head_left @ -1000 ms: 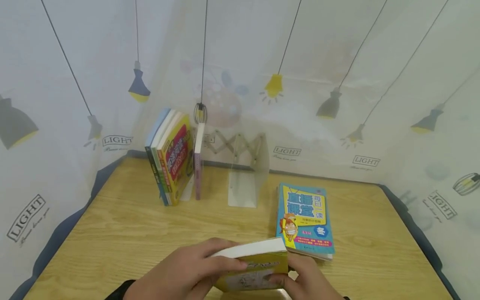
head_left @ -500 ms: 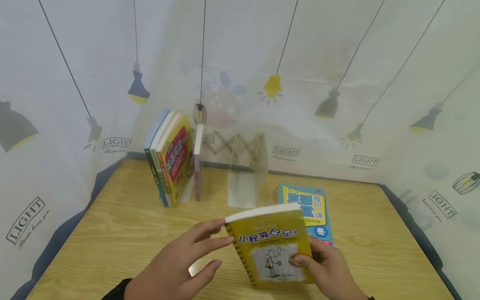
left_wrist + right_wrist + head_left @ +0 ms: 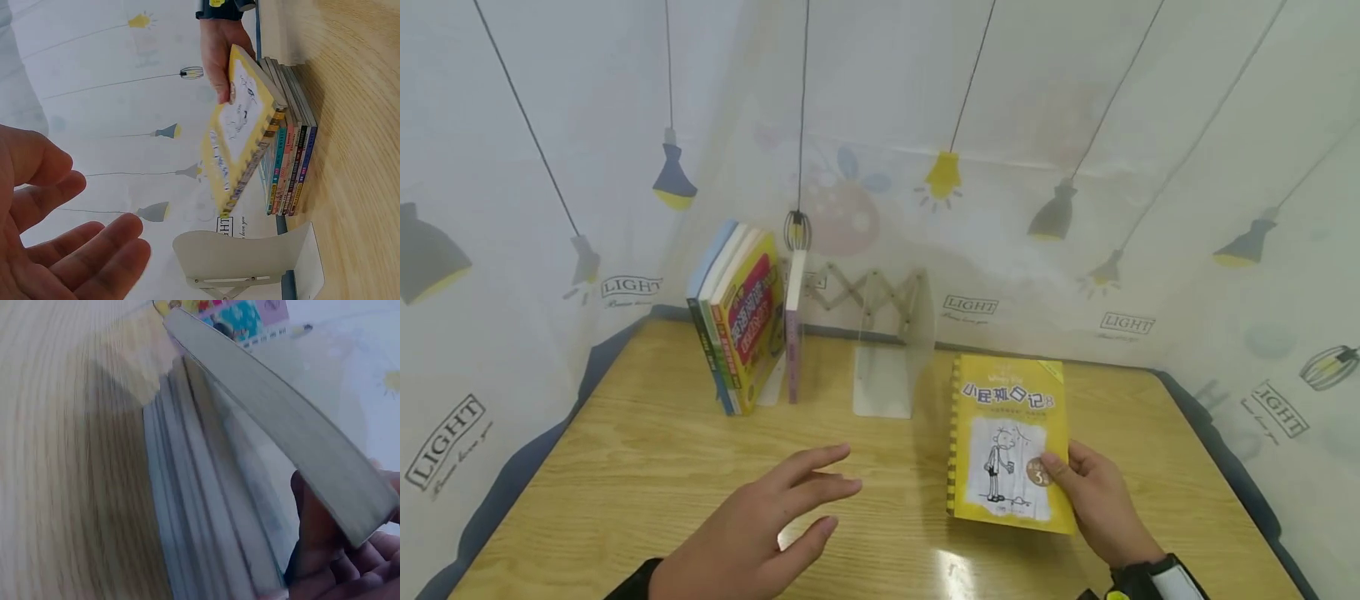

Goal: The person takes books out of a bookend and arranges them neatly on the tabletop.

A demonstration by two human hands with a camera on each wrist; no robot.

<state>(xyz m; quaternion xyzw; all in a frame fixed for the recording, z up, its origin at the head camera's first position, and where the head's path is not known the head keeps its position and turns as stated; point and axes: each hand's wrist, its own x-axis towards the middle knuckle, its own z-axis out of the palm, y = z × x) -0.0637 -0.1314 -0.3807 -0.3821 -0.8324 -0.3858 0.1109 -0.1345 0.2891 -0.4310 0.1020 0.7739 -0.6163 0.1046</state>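
Observation:
My right hand (image 3: 1105,504) pinches the right edge of a yellow paperback book (image 3: 1007,442), thumb on its front cover. The cover shows Chinese lettering and a cartoon figure. In the left wrist view that book is tilted just over a pile of books (image 3: 294,150); the right wrist view shows a wedge of space between the book and the pile (image 3: 194,487). In the head view the book hides the pile. My left hand (image 3: 767,517) hovers over the table at front left, fingers spread and holding nothing.
Several books (image 3: 737,317) stand upright at the back left of the wooden table (image 3: 647,467), with a thin purple-spined book (image 3: 794,333) beside them. An expanding metal bookend (image 3: 883,375) stands right of them. A lamp-print curtain (image 3: 1000,100) hangs behind.
The yellow book has moved from between both hands, at the front, rightward and away to over the pile, turning its cover up. My left hand has let go of it.

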